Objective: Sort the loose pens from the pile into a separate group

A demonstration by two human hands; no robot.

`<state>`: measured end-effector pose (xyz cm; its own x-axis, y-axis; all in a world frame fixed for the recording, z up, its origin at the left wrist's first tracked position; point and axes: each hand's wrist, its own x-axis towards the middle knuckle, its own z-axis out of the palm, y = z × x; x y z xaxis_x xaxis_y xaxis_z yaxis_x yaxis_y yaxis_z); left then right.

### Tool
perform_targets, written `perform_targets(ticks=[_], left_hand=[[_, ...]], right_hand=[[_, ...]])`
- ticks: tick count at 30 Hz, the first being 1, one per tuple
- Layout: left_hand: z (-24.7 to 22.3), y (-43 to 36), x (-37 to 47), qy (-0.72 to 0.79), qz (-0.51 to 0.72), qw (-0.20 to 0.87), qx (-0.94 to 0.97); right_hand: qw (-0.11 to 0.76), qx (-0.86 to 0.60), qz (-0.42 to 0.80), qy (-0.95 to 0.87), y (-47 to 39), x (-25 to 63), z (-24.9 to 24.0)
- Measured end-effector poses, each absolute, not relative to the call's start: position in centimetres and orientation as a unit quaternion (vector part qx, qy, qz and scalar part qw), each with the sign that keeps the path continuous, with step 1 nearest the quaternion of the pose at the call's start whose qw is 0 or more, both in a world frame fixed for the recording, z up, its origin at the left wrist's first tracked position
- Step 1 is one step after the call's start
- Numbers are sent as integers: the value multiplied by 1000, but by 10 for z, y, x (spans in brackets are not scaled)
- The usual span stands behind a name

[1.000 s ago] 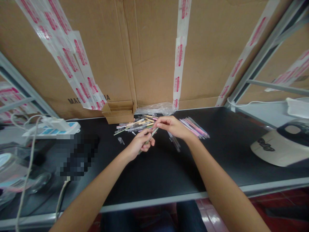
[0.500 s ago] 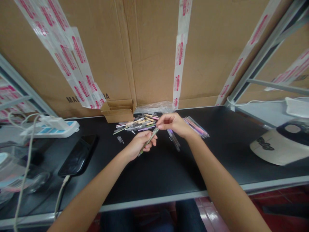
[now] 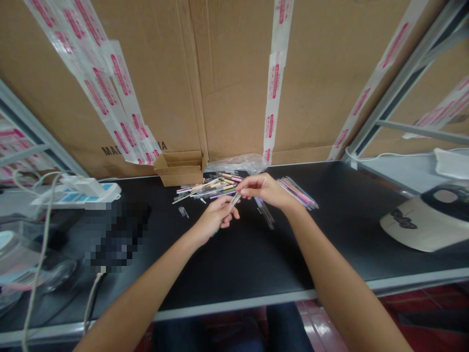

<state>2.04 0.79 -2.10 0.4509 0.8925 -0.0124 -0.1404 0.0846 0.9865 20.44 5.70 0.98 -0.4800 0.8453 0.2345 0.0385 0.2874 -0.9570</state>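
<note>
My left hand (image 3: 213,217) is wrapped round a slim greenish pen (image 3: 236,199) that slants up to the right. At the pen's upper, clear end, the fingers of my right hand (image 3: 262,189) pinch it. Behind both hands lies a loose pile of thin pens and clear parts (image 3: 208,187) in several colours. A row of purple and pink pens (image 3: 297,192) lies right of my right wrist, and a few clear ones (image 3: 264,213) lie below that hand. Small clear pieces (image 3: 183,212) rest left of my left hand.
An open cardboard box (image 3: 181,170) and crumpled plastic (image 3: 238,163) stand along the back of the black table (image 3: 234,278). A power strip (image 3: 78,193), a cable and a blurred-out dark object are at left. A cap (image 3: 425,220) lies at right.
The pen sits deeper in my left hand, with less of its lower part showing. My right fingers have shifted slightly left at its upper end.
</note>
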Motion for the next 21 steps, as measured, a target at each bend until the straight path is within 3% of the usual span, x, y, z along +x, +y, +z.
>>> perform_targets(ticks=[4, 11, 19, 21], left_hand=[[-28, 12, 18, 366, 393, 573, 619], [-21, 10, 11, 407, 391, 302, 768], [-17, 11, 11, 418, 413, 291, 755], [-16, 13, 10, 425, 417, 279, 754]], right_hand=[[383, -327, 474, -722, 57, 203, 9], [342, -410, 292, -794, 53, 196, 7], [309, -410, 407, -756, 53, 189, 2], [338, -373, 428, -750, 53, 190, 4]])
